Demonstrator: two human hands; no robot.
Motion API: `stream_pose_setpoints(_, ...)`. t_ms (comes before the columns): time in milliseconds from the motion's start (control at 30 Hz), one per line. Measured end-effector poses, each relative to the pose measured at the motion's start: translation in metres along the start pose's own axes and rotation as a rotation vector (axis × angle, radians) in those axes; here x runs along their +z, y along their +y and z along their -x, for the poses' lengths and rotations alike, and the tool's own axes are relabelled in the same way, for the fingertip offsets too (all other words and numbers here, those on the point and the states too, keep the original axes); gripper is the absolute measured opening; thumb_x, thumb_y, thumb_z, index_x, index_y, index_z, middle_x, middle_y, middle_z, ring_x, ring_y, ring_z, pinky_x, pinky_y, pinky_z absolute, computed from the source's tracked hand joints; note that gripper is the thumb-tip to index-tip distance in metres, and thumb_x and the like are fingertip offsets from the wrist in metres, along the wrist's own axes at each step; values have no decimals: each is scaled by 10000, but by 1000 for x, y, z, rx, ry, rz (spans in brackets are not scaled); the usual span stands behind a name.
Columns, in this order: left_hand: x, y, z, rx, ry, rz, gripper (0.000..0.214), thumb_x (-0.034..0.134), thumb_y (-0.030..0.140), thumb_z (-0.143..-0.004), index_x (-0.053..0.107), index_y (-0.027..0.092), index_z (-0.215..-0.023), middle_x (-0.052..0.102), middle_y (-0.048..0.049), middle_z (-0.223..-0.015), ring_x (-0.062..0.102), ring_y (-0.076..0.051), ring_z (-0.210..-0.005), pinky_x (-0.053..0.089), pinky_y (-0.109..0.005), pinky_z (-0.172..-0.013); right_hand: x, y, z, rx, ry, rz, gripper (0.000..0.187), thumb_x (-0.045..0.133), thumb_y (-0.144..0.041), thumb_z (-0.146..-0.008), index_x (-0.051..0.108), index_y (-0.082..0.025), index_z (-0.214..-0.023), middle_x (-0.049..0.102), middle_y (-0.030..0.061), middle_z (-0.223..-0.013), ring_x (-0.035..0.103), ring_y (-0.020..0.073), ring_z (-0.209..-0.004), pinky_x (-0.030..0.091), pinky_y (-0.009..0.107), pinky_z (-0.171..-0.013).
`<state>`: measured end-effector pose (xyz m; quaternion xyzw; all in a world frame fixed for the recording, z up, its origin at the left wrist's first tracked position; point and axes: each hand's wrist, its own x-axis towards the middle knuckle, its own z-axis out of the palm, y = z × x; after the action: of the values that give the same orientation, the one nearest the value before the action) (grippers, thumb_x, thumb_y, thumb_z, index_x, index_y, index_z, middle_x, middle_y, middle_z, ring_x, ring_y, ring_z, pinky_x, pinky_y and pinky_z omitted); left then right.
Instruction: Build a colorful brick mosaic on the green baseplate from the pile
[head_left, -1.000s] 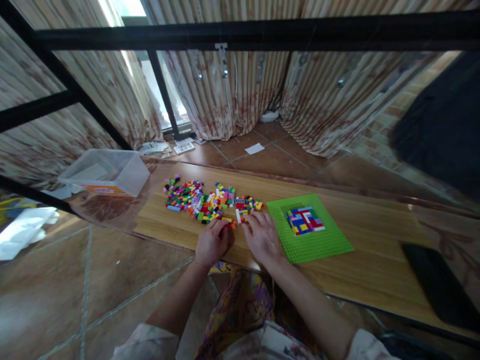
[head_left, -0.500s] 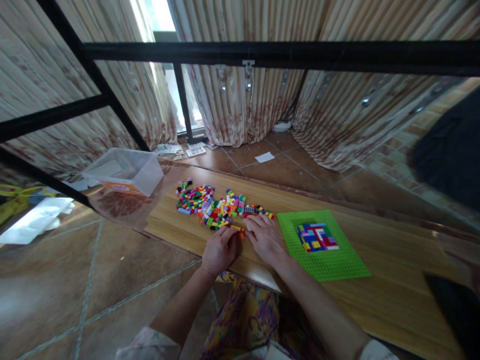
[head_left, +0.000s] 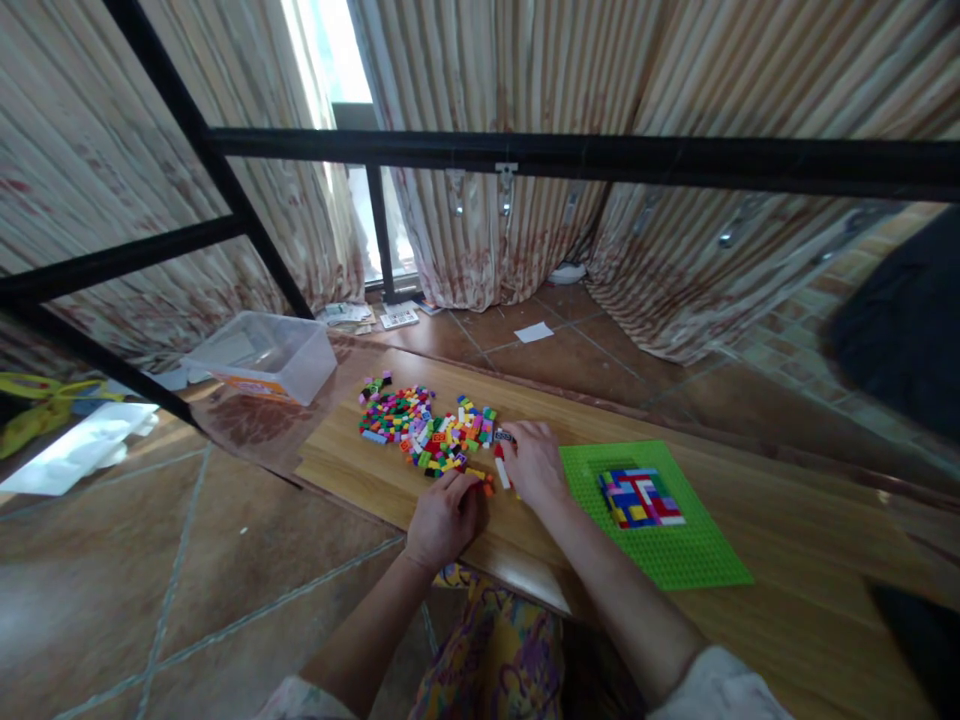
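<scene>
At the far left, one yellow object [head_left: 45, 415] and one white, crumpled-looking sheet [head_left: 82, 450] lay on the tiled floor. Next came one clear plastic box [head_left: 307, 365] with an orange label on its front, standing just beyond the left end of one wooden board [head_left: 352, 485]. On the board spread one loose pile of small bricks [head_left: 435, 435], many-coloured and too numerous and small to count. At its near edge was the left hand [head_left: 442, 518], its thumb and fingertips drawn narrowly together beside a few orange bricks [head_left: 487, 487]; whether they pinched one, I could not tell. Between the two hands lay one white brick [head_left: 503, 474]. The right hand [head_left: 538, 465] came down at the pile's right end, fingers curled by one dark grey brick [head_left: 504, 436]; its grip was hidden, so I could not tell if it held anything. Just right of that hand lay one green baseplate [head_left: 705, 550], bearing one multicoloured patch of joined bricks [head_left: 643, 498]. One dark flat object [head_left: 919, 640] showed at the right edge.
</scene>
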<state>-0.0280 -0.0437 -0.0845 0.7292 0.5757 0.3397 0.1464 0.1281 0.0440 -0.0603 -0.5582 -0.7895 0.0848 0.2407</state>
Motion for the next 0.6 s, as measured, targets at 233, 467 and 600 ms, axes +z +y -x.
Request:
stream_pose_setpoints(233, 0, -5, -1, 30, 24, -6, 185, 457, 206, -915, 625, 217, -993, 660, -46, -906, 649, -158, -822, 519, -267, -737, 0, -18, -14, 155, -140, 107, 215, 510, -188, -886, 690, -219, -1000, 674, 76, -1001, 512, 226, -982, 364, 342, -848)
stream_pose_setpoints(467, -1, -8, -5, 75, 40, -41, 180, 469, 227, -904, 627, 208, -989, 678, -48, -905, 658, -172, -827, 529, -289, -741, -2, -16, -13, 47, -151, 138, 286, 474, -143, -907, 624, -203, -1142, 637, 93, -1052, 524, 218, -1007, 381, 359, -893)
stream_pose_setpoints(600, -1, -9, -6, 100, 58, -45, 186, 472, 243, -902, 632, 210, -991, 685, -52, -924, 664, -174, -845, 535, -292, -752, -11, -18, -3, 76, -86, 38, 325, 457, -147, -925, 566, -218, -1224, 608, 78, -1096, 560, 188, -989, 423, 325, -884)
